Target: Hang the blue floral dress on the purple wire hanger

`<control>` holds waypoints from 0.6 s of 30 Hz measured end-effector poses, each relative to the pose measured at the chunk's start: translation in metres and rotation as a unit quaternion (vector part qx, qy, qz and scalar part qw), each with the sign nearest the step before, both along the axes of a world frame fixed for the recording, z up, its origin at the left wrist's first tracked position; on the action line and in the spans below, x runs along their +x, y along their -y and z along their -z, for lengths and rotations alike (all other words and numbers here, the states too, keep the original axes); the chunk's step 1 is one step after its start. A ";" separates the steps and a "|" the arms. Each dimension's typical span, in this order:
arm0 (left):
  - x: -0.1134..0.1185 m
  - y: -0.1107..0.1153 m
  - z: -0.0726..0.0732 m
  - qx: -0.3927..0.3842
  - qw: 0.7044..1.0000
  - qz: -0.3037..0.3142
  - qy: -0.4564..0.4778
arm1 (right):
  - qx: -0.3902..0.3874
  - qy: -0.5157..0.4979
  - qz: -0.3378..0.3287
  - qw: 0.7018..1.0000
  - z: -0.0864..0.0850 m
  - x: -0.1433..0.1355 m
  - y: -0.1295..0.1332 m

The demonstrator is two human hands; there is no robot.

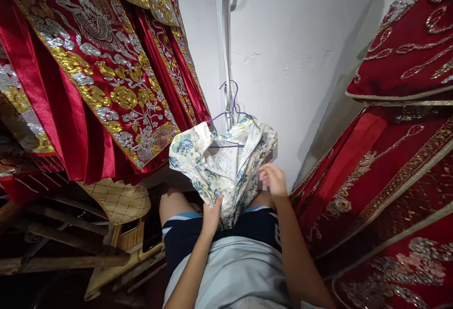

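Note:
A short-sleeved floral shirt (226, 177), white with blue flowers and yellow-green leaves, hangs on a thin purple hanger (233, 107) in front of me. Its collar lies open, so the hanger's lower bar shows across the neck. My left hand (212, 212) is closed on the lower front of the shirt, thumb on top of the cloth. Beside the shirt's right side is my right hand (274, 179), its fingers bent and smeared by motion. Whether it touches the fabric I cannot tell. The hanger's hook stands upright against a pale vertical strap (226, 40).
Red garments with gold and silver sequins (123, 96) hang at the left, and beaded red ones (368, 167) at the right. A scuffed white wall (290, 40) stands behind. Low on the left are a wooden chair (123, 247) and a quilted cream cushion (118, 200).

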State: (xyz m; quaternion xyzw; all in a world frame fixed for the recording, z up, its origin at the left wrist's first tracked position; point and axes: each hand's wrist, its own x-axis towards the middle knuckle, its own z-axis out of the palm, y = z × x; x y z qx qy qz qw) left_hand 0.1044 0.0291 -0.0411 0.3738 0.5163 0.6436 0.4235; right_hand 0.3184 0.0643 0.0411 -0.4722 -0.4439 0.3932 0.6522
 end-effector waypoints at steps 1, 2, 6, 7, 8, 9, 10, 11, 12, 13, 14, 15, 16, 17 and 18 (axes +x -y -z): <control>0.002 0.002 -0.001 0.007 1.000 0.007 -0.004 | -0.044 0.060 -0.113 0.991 0.002 -0.013 0.000; 0.003 0.003 -0.002 0.012 1.000 0.014 -0.007 | -0.074 0.113 -0.194 0.972 0.005 -0.025 0.001; 0.004 0.007 -0.006 0.041 0.998 0.037 -0.018 | -0.061 0.215 -0.241 0.945 0.018 -0.063 0.002; 0.003 0.008 -0.006 0.048 0.998 0.037 -0.023 | -0.051 0.223 -0.237 0.944 0.019 -0.068 0.002; 0.001 0.009 -0.007 0.048 0.998 0.033 -0.030 | -0.046 0.228 -0.240 0.943 0.019 -0.070 0.002; -0.001 0.009 -0.007 0.045 0.998 0.021 -0.039 | -0.043 0.227 -0.244 0.942 0.018 -0.070 0.002; -0.005 0.009 -0.007 0.041 0.998 -0.002 -0.049 | -0.041 0.220 -0.245 0.943 0.018 -0.068 0.002; -0.009 0.009 -0.007 0.045 0.996 -0.039 -0.060 | -0.041 0.207 -0.245 0.946 0.017 -0.066 0.002; -0.014 0.008 -0.007 0.061 0.991 -0.090 -0.072 | -0.043 0.191 -0.246 0.949 0.016 -0.063 0.002; -0.018 0.007 -0.008 0.092 0.981 -0.150 -0.086 | -0.048 0.174 -0.249 0.952 0.014 -0.061 0.003; -0.022 0.006 -0.009 0.137 0.963 -0.205 -0.105 | -0.057 0.157 -0.253 0.953 0.013 -0.059 0.004; -0.024 0.004 -0.011 0.186 0.944 -0.239 -0.134 | -0.066 0.143 -0.257 0.954 0.012 -0.058 0.005; -0.025 0.002 -0.014 0.227 0.927 -0.242 -0.172 | -0.074 0.130 -0.261 0.954 0.011 -0.058 0.006; -0.023 0.000 -0.018 0.256 0.918 -0.210 -0.217 | -0.079 0.120 -0.264 0.954 0.009 -0.058 0.007; -0.019 -0.002 -0.022 0.270 0.914 -0.149 -0.263 | -0.081 0.112 -0.270 0.953 0.008 -0.059 0.009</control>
